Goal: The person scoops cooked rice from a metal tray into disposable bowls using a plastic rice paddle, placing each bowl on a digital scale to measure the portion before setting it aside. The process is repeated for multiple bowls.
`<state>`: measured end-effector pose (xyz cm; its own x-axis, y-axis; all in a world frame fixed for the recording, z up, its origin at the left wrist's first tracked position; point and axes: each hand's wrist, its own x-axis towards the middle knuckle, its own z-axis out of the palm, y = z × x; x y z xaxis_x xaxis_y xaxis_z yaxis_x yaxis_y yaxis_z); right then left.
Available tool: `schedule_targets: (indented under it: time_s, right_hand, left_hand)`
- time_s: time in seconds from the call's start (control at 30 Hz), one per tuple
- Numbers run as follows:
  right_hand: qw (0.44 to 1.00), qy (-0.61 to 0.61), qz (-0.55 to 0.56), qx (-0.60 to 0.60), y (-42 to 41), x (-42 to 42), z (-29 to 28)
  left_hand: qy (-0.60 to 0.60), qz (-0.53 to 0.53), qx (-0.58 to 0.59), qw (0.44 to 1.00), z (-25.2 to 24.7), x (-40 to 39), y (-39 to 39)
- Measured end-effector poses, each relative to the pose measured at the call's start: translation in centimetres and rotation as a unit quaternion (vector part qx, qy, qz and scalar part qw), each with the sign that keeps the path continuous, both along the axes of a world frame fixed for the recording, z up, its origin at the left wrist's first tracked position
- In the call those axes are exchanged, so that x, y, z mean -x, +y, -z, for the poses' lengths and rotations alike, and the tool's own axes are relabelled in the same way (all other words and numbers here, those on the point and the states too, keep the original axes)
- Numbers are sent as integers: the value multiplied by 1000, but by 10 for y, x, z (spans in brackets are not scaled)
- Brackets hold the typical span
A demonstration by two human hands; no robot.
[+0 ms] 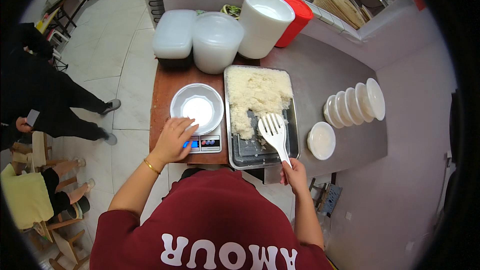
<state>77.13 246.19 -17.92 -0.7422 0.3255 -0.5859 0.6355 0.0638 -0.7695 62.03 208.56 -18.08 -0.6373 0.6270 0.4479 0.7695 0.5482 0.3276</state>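
My right hand point(294, 176) grips the handle of a white slotted plastic rice spatula point(273, 129). The spatula's head is over the near end of a metal tray point(240, 159). Cooked white rice point(258, 86) fills the tray's far part, and the near bottom shows bare metal with a few scattered grains. Left of the tray, a pale round plastic bowl point(197, 92) sits on a digital kitchen scale point(215, 149) with a lit blue display. My left hand point(174, 138) is at the bowl's near left rim, fingers spread and nothing held in them.
Translucent containers point(217, 41), a tall stack of white tubs point(258, 26) and a red canister point(294, 18) stand behind the tray. On the metal counter point(318, 67) are a stack of filled bowls point(354, 105) and a single one point(321, 140). Two people are at left.
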Motion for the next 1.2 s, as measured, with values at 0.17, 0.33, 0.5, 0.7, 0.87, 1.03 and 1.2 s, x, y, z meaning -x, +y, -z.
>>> schedule_targets:
  time_s: [0.17, 0.33, 0.5, 0.7, 0.87, 1.03, 1.2]
  right_hand:
    - [997, -2, 66, 44, 25, -39, -14]
    - [992, -45, 84, 80, 37, -40, 3]
    - [993, 42, 57, 90, 41, 34, 50]
    - [878, 158, -83, -445, -34, 86, 66]
    - [861, 105, -140, -478, -64, 89, 65]
    - [802, 43, -283, -524, -59, 47, 52]
    - [803, 227, -225, -502, 3, 3, 33]
  left_hand:
    - [-292, 77, -107, 947, 26, -35, 54]
    - [-515, 11, -118, 849, 78, -35, 104]
    - [-534, -23, -78, 841, 103, -36, 122]
    - [-508, -32, -47, 860, 100, -38, 121]
    - [-505, -20, -40, 862, 102, -35, 119]
    - [-510, -15, -22, 860, 94, -32, 120]
    - [-515, -8, -21, 857, 87, -28, 119]
